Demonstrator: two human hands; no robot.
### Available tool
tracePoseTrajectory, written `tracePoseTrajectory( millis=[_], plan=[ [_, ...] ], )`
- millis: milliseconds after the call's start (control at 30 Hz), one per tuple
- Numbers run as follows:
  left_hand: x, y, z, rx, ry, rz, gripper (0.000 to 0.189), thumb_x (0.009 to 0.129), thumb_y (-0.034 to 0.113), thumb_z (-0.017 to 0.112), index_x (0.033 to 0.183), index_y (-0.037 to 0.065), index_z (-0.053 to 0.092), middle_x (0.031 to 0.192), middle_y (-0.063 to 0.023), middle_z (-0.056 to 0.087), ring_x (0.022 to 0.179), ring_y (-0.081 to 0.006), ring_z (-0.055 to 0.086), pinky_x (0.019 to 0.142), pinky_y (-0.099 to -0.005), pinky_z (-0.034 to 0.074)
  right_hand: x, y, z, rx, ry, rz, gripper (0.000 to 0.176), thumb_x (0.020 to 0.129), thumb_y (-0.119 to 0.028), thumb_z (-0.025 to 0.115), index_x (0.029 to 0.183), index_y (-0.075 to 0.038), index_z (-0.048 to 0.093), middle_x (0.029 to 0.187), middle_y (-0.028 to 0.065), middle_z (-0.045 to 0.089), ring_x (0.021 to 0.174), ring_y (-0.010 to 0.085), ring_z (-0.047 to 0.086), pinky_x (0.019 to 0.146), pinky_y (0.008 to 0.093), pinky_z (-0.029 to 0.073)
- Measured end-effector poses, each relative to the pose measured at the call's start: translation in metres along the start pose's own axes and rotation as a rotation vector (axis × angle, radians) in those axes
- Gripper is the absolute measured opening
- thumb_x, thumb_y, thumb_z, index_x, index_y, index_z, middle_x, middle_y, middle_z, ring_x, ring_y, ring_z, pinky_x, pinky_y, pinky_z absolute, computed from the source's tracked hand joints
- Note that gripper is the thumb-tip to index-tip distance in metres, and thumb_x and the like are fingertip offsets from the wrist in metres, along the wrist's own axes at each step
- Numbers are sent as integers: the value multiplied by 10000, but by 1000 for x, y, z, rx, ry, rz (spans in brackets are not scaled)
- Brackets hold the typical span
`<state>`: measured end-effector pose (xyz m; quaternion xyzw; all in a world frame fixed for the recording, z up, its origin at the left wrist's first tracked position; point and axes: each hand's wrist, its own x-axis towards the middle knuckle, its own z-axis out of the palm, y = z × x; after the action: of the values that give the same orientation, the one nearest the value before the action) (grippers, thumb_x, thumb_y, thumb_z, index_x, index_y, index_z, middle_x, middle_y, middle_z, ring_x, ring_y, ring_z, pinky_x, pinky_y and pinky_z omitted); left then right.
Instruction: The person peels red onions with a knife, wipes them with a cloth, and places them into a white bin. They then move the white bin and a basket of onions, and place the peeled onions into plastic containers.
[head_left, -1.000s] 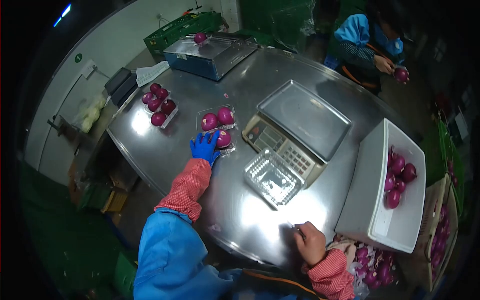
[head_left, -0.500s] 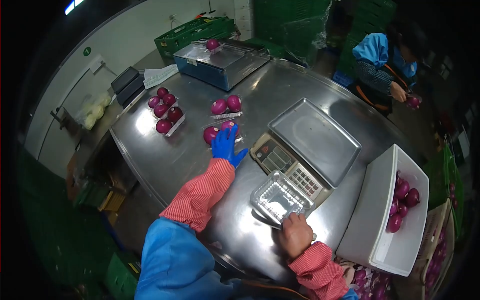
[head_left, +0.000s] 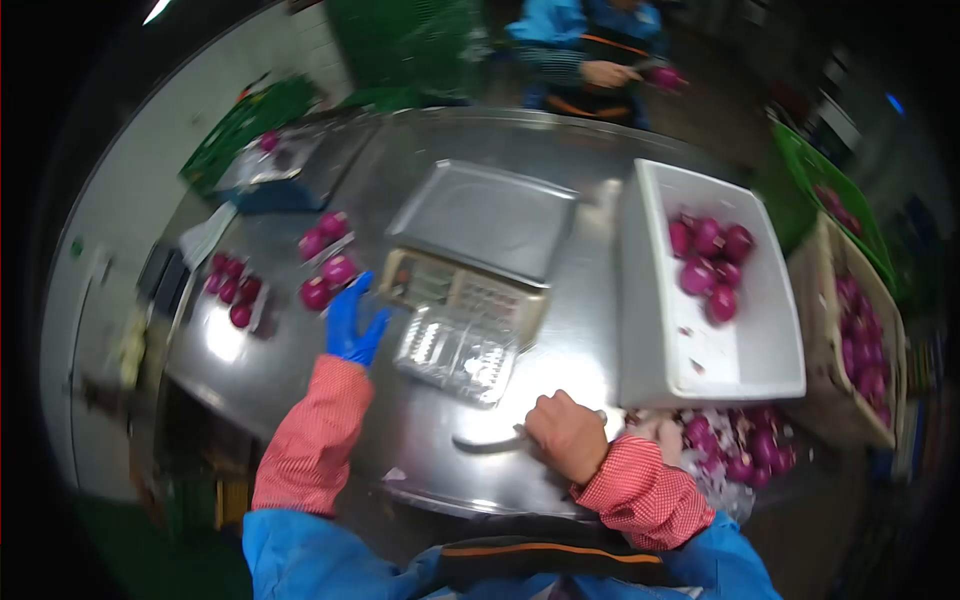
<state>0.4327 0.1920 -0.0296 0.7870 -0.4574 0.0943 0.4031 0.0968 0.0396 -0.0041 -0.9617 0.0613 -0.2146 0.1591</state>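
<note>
My left hand (head_left: 354, 322), in a blue glove, has its fingers spread beside a pack of two purple onions (head_left: 338, 269) on the metal table. A clear plastic tray (head_left: 457, 353) lies empty against the front of the scale (head_left: 465, 285), touched by neither hand. My bare right hand (head_left: 566, 436) is closed around the handle end of a curved knife (head_left: 487, 444), low over the table to the right of the tray.
A white foam box (head_left: 720, 375) with several onions stands at the right, a crate of onions (head_left: 860, 350) beyond it. More packed onions (head_left: 233, 288) lie at the left. Across the table (head_left: 590, 250) a person (head_left: 590, 60) holds an onion.
The view has swung to the right. My right hand has let go of the clear tray and now holds the knife. My left hand stays by the onion pack.
</note>
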Motion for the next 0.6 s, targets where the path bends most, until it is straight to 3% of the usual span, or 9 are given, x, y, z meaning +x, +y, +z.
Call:
tracePoseTrajectory(
  millis=[67,167,200,267,333,500,600],
  plan=[
    [16,35,14,-117,-41,60,569,812,88,723,1347,52,532,1241,-137,605,1155,-283,578,1018,-379,434,-38,6,-10,20,12,-27,105,756,-146,666,787,-100,576,773,50,527,761,231,563,600,341,493],
    [46,104,32,-190,-151,200,530,823,63,705,1331,61,552,1186,-132,628,1089,-260,611,978,-371,458,-93,15,5,-15,-220,76,181,760,-183,692,854,-86,572,829,56,535,816,242,575,644,350,517],
    [57,135,45,-249,-214,248,520,827,59,700,1326,63,557,1172,-131,632,1068,-259,618,969,-372,463,-100,14,-4,38,-328,140,287,772,-248,724,918,-75,548,895,68,536,882,255,580,686,355,533],
    [78,193,81,-310,-298,409,482,842,63,687,1310,60,570,1130,-138,642,1010,-280,636,941,-378,475,-109,14,-21,136,-262,190,329,779,-281,735,938,-73,535,925,75,534,912,260,578,698,358,535],
    [100,242,120,-327,-475,536,487,836,40,672,1312,34,567,1172,-146,629,1068,-278,626,956,-377,472,-123,20,-24,191,-132,237,324,794,-302,733,924,-76,540,895,71,535,888,248,585,680,355,525],
    [130,337,265,-365,-722,590,563,837,151,738,1359,131,529,1159,-150,621,1084,-305,614,956,-390,479,-163,48,-53,157,114,362,252,815,-291,716,873,-88,579,807,50,529,766,234,589,608,347,493],
    [133,371,364,-187,-831,677,689,761,191,796,1378,134,496,1215,-184,594,1113,-365,591,942,-421,488,-190,65,-68,180,209,409,202,822,-266,710,846,-100,598,785,44,525,725,231,588,582,340,485]
  ],
)
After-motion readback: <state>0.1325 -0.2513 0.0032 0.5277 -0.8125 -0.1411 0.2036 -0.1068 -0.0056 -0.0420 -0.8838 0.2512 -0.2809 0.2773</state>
